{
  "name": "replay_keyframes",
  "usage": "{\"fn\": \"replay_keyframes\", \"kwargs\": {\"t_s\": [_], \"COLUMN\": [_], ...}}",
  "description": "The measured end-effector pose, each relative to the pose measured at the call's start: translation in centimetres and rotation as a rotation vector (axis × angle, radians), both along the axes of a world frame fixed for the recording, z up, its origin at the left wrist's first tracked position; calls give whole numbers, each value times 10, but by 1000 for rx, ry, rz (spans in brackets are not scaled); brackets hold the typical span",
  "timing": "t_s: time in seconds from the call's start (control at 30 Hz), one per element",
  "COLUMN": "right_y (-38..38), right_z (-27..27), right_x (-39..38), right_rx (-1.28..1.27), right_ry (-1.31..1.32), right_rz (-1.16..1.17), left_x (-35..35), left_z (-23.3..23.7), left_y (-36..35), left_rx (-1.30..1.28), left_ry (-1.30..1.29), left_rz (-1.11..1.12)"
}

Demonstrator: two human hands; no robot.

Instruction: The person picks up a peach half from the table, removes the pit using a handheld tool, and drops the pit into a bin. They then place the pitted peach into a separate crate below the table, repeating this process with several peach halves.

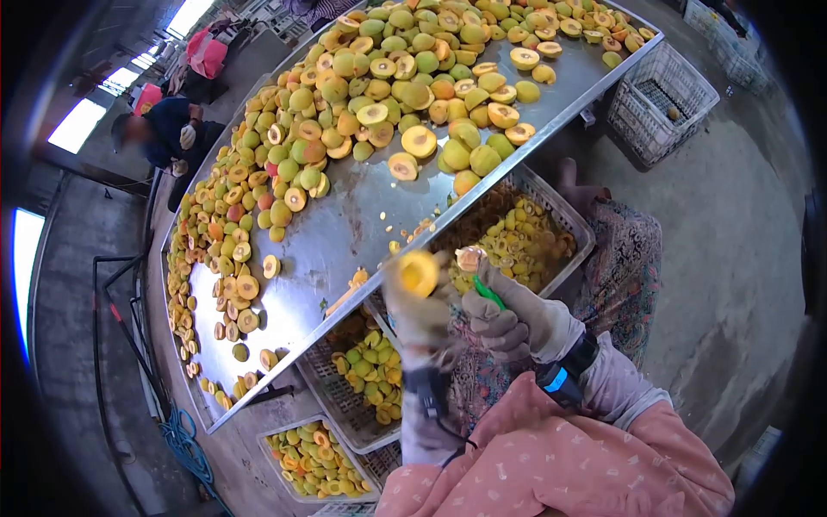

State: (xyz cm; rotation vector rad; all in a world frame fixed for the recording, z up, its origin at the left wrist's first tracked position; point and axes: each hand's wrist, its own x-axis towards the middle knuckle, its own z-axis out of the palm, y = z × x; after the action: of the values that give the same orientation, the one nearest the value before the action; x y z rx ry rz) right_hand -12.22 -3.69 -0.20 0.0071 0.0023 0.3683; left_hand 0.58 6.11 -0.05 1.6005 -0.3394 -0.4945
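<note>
My gloved left hand (419, 312) holds a halved yellow fruit (418, 272), cut face up, just past the near edge of the metal table (345, 226). Beside it my gloved right hand (510, 317) grips a green-handled tool (488, 293) whose tip sits by a small piece of fruit (470, 257). Both hands hover above a white crate (568, 226) with fruit pieces inside. Pink patterned sleeves cover my forearms, and a watch (564, 379) sits on the right wrist.
Several whole and halved green-yellow fruits (405, 77) cover the table. More crates of fruit (366, 375) (314, 461) stand under its edge; an almost bare crate (659, 95) is at right. Another person (168, 133) works at the far side. A blue hose (185, 439) lies on the floor.
</note>
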Motion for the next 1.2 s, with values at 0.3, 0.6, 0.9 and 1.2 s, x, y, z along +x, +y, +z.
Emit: {"fn": "replay_keyframes", "kwargs": {"t_s": [0.3, 0.6, 0.9, 1.2], "right_y": [-25, -56, -21, 24], "right_z": [-63, -41, -34, 11], "right_x": [42, 48, 17, -4], "right_rx": [-1640, -2116, -903, -1996], "right_ry": [408, 525, 419, 226], "right_rz": [-264, -120, -595, -798], "left_x": [115, 217, 101, 4], "left_z": [15, -70, -26, 9], "left_y": [48, -154, -63, -28], "left_rx": [509, 887, 75, -132], "left_ry": [-707, -1103, -921, -752], "left_rz": [191, -274, -555, -328]}}
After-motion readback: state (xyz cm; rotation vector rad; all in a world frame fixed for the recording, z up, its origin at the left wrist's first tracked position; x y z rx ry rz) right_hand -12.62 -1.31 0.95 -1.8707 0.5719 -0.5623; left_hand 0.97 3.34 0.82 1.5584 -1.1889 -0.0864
